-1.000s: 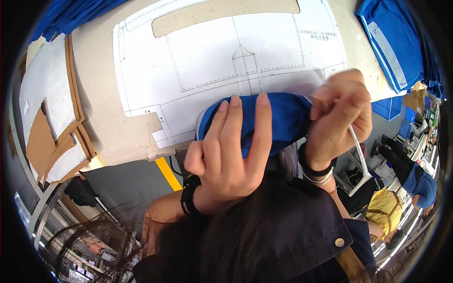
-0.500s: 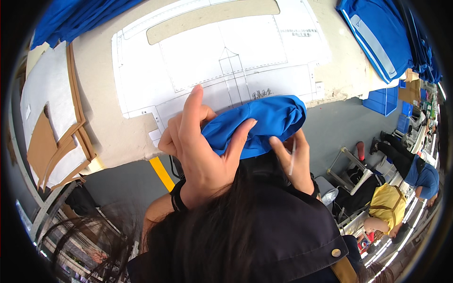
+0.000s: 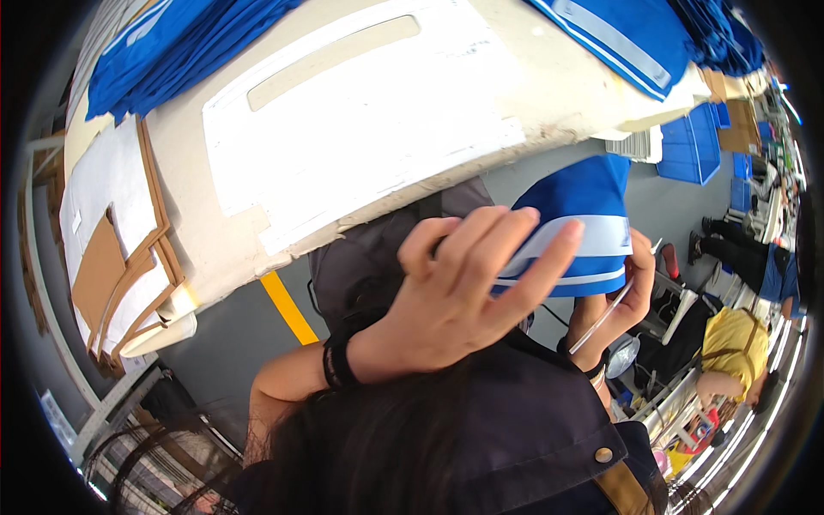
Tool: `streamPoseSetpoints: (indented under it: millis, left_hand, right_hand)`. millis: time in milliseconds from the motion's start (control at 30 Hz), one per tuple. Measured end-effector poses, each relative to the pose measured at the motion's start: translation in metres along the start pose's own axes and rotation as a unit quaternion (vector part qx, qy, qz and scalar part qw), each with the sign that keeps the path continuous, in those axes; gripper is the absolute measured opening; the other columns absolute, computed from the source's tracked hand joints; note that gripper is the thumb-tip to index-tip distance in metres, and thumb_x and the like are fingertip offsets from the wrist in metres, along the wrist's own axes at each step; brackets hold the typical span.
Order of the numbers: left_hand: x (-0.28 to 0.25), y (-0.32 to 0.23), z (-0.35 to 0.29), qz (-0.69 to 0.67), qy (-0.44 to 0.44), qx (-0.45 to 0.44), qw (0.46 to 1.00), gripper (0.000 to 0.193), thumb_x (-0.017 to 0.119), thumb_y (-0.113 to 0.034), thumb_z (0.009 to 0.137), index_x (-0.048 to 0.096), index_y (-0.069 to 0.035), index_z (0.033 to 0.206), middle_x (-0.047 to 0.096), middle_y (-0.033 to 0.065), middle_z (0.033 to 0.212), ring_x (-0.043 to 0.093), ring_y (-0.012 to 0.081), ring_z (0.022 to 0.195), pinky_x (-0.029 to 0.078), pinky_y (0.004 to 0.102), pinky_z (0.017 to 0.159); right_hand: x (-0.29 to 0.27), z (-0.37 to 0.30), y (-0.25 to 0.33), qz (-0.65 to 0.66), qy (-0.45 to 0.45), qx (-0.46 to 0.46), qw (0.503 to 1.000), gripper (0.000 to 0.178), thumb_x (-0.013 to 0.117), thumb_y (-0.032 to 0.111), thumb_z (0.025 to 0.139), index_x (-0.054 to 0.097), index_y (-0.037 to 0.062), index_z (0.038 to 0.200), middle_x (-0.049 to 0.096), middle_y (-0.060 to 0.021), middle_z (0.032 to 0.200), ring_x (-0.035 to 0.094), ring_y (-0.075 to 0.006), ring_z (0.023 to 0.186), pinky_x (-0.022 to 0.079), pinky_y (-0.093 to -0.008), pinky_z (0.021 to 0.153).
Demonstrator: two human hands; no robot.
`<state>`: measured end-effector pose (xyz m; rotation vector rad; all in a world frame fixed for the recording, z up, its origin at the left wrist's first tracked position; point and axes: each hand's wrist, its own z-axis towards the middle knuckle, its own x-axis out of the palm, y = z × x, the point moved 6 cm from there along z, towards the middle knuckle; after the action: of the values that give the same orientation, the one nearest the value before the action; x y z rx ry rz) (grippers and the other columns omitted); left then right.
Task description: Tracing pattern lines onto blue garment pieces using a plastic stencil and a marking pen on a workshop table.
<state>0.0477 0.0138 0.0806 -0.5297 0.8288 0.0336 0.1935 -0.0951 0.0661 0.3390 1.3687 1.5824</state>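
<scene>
A blue garment piece (image 3: 575,190) with a pale grey band and a white stripe hangs past the table's near edge, to the right of center. My right hand (image 3: 637,287) grips its right side, with a thin white stick (image 3: 601,322) lying across the fingers. Part of the right hand and wrist is behind the cloth. My left hand (image 3: 468,279) is raised over the cloth's left side, fingers stretched out and apart. Whether the left fingertips touch the cloth I cannot tell.
On the cream table (image 3: 184,172) lies a white paper pattern (image 3: 360,137) with a curved slot. Blue cloth piles (image 3: 197,51) and banded blue pieces (image 3: 609,43) flank it. Brown card patterns (image 3: 107,257) sit left. Blue crates (image 3: 691,146) and seated co-workers (image 3: 738,348) are at right.
The bunched blue cloth has been spread out and moved right, showing its grey band and white stripe. Both hands moved right; the left hand's thumb and fingers came off the cloth.
</scene>
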Motion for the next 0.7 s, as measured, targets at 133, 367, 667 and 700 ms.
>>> streamPoseSetpoints:
  millis: [133,367,667,700]
  left_hand:
    - [0.019,-0.035,0.023,-0.067,-0.066,0.064,0.993,0.049,0.068,-0.009,0.077,0.059,-0.012,0.125,0.050,0.0082,0.113,0.056,0.0209,0.094,0.044,0.0336,0.080]
    - [0.016,-0.027,0.037,-0.170,-0.079,0.050,0.981,0.046,0.059,0.019,0.061,0.066,0.006,0.105,0.050,0.0143,0.098,0.057,0.0206,0.077,0.047,0.0255,0.057]
    - [-0.008,0.000,0.028,-0.042,-0.073,0.038,0.996,0.029,0.069,0.002,0.062,0.066,0.001,0.091,0.058,0.0094,0.083,0.061,0.0261,0.076,0.050,0.0370,0.073]
    - [-0.010,0.002,0.026,-0.064,-0.084,0.041,0.994,0.029,0.069,0.002,0.062,0.067,0.001,0.091,0.059,0.0095,0.083,0.062,0.0255,0.075,0.050,0.0368,0.072]
  right_hand:
    - [-0.001,0.000,0.018,-0.002,-0.012,-0.081,0.997,0.024,0.068,-0.001,0.084,0.059,-0.0017,0.105,0.054,-0.0121,0.104,0.057,-0.0203,0.093,0.047,-0.0302,0.083]
    - [-0.019,0.004,0.000,-0.063,-0.044,-0.119,0.990,0.026,0.067,-0.010,0.076,0.061,-0.0013,0.101,0.059,-0.0128,0.101,0.059,-0.0210,0.091,0.047,-0.0282,0.082]
    - [-0.004,0.039,0.025,-0.005,0.080,-0.222,0.972,0.026,0.071,-0.009,0.071,0.068,-0.0013,0.096,0.068,-0.0159,0.095,0.065,-0.0248,0.083,0.051,-0.0304,0.076]
    - [0.005,0.040,0.034,-0.003,0.122,-0.260,0.958,0.027,0.072,-0.007,0.070,0.069,-0.0014,0.096,0.068,-0.0161,0.095,0.066,-0.0256,0.082,0.052,-0.0308,0.075]
